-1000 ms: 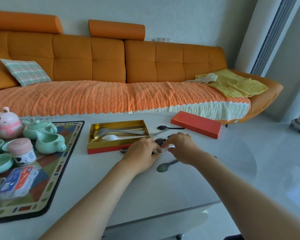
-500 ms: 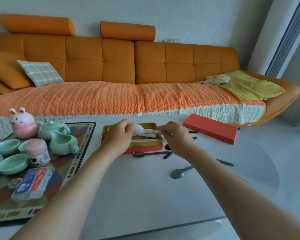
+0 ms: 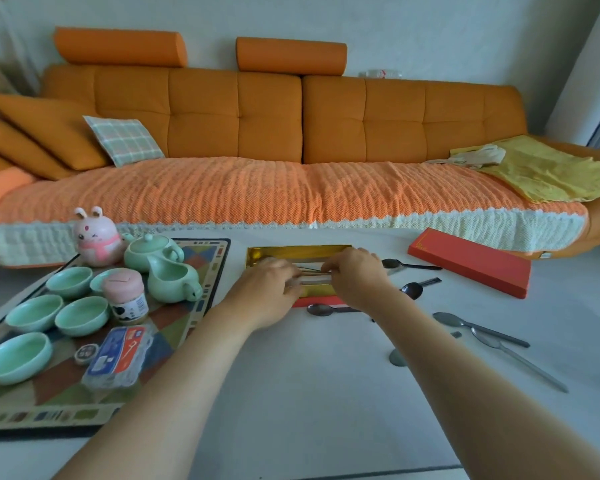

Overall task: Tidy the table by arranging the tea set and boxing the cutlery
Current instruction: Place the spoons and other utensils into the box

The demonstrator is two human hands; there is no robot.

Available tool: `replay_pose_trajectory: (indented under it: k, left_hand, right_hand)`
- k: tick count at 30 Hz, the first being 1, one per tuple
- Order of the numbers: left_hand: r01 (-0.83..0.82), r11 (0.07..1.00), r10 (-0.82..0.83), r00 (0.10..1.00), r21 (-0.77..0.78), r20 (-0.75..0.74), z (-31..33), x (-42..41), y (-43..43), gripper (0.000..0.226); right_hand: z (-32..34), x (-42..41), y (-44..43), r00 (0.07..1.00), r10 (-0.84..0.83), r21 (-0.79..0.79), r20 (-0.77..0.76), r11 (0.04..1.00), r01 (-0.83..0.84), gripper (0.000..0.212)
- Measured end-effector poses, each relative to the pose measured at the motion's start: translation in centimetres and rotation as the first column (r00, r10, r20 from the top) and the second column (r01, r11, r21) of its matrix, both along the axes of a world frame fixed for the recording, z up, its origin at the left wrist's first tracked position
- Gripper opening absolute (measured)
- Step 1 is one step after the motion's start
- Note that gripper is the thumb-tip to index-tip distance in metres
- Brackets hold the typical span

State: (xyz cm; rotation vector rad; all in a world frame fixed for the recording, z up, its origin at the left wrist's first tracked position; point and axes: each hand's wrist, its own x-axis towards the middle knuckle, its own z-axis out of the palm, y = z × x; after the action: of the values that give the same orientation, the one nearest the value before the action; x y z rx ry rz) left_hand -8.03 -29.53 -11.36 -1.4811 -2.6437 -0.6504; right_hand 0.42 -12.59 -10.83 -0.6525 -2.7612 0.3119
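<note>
1. Both hands work over the gold-lined box (image 3: 298, 251), which sits mid-table just right of the patterned mat (image 3: 201, 306); the left hand (image 3: 267, 292) pinches one end of a pale utensil (image 3: 313, 280); the right hand (image 3: 357, 277) curls over the other end and seems to grip it too, though its fingertips are hidden.
2. The pale utensil lies lengthwise, low in the box, beside thin dark sticks (image 3: 309, 270); seating it appears to be the step in hand.
3. It is probably light, stiff and smooth; if ceramic, it would chip; holding both ends and lowering it flat suits it.
4. Loose cutlery waits outside: a dark spoon (image 3: 321, 309) against the box's near edge; two black spoons (image 3: 413, 289) just right of the box; grey spoons (image 3: 447, 318) nearer, to the right; thin metal lying flat on a glossy table (image 3: 326, 393) is likely slippery, so pinch the handle.
5. The red lid (image 3: 471, 261) lies far right; the green tea set (image 3: 153, 251) crowds the mat at left, likely fragile and best lifted by the body.
</note>
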Motion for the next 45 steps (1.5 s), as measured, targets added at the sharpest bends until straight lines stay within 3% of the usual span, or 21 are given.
replay_pose_trajectory:
  k: [8, 11, 15, 18, 25, 32, 37, 41, 45]
  left_hand:
    - [0.009, 0.994, -0.008, 1.0, -0.11, 0.008, -0.2, 0.2, 0.3, 0.05]
    - [0.002, 0.997, -0.005, 0.999, -0.071, -0.042, -0.2, 0.7, 0.4, 0.051]
    - [0.07, 0.992, -0.043, 0.973, 0.108, -0.228, 0.4, 1.7, 0.8, 0.031]
    - [0.133, 0.975, -0.085, 0.963, 0.177, -0.255, 0.8, 2.7, 1.1, 0.011]
    - [0.173, 0.984, -0.169, 0.981, 0.034, -0.092, -0.4, 4.6, 1.5, 0.02]
    - [0.159, 0.986, -0.165, 0.98, -0.06, -0.113, -0.9, 5.3, 1.4, 0.033]
    - [0.164, 0.984, -0.166, 0.986, -0.066, -0.031, -0.8, 5.2, 0.9, 0.028]
    - [0.148, 0.987, -0.145, 0.988, -0.054, 0.053, -0.5, 4.4, 0.6, 0.023]
    - [0.036, 0.986, -0.081, 0.955, 0.16, 0.287, 0.7, 2.7, 0.3, 0.018]
  right_hand:
    - [-0.1, 1.8, -0.5, 0.977, 0.213, -0.119, -0.006, 0.97, -0.212, 0.04]
    - [-0.2, 2.8, -0.1, 0.963, 0.254, -0.034, -0.094, 0.966, -0.258, 0.037]
    - [0.7, 4.3, 0.4, 0.937, 0.266, 0.064, -0.228, 0.964, -0.259, 0.029]
    - [1.5, 5.9, 0.1, 0.944, 0.276, 0.013, -0.179, 0.961, -0.278, 0.028]
    - [0.1, 7.6, 0.1, 0.958, 0.262, 0.041, 0.112, 0.963, -0.268, 0.038]
    - [-0.9, 8.0, 0.5, 0.964, 0.22, 0.003, 0.149, 0.975, -0.222, 0.029]
    - [-0.7, 7.7, 0.3, 0.951, 0.238, 0.014, 0.198, 0.969, -0.246, 0.027]
    - [-0.5, 7.4, -0.2, 0.949, 0.283, 0.006, 0.139, 0.958, -0.287, 0.029]
    - [0.2, 6.7, -0.2, 0.95, 0.31, -0.008, -0.03, 0.951, -0.31, 0.029]
